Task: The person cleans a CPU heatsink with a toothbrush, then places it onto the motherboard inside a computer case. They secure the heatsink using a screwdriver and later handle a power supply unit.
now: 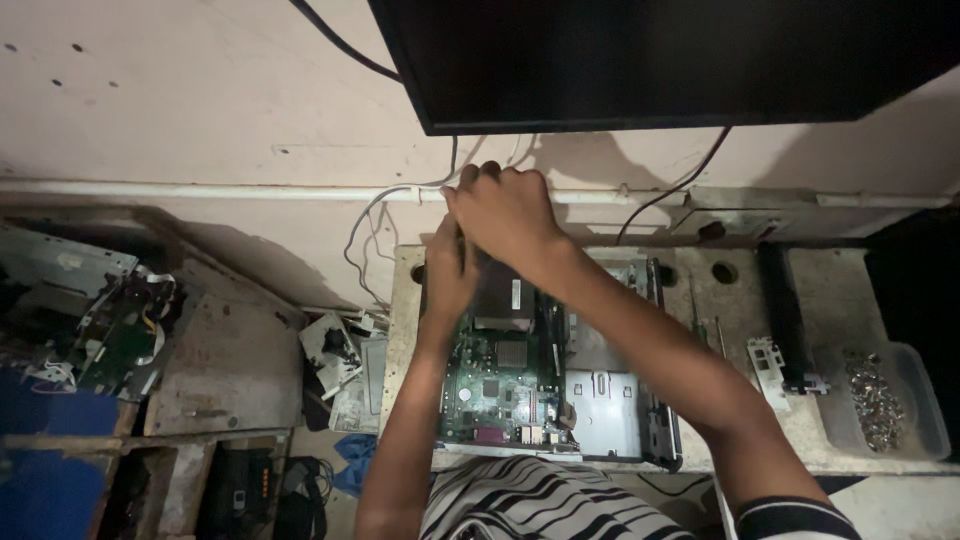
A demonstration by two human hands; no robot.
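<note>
An open desktop computer case (620,410) lies flat on a worn pale bench (700,290), with its green motherboard (490,385) exposed on the left. My left hand (450,270) reaches to the far left end of the case, beside a dark boxy part (503,300) over the board. My right hand (505,212) crosses over it, fingers curled down at the far edge of the case, close to white cables (375,215). What the fingers grip is hidden by the hands themselves.
A dark monitor (660,60) hangs above on the wall. On the bench to the right lie a metal bracket (768,365), a black bar (785,310) and a clear tub of screws (880,400). Scrap circuit boards (120,330) and parts are piled at the left.
</note>
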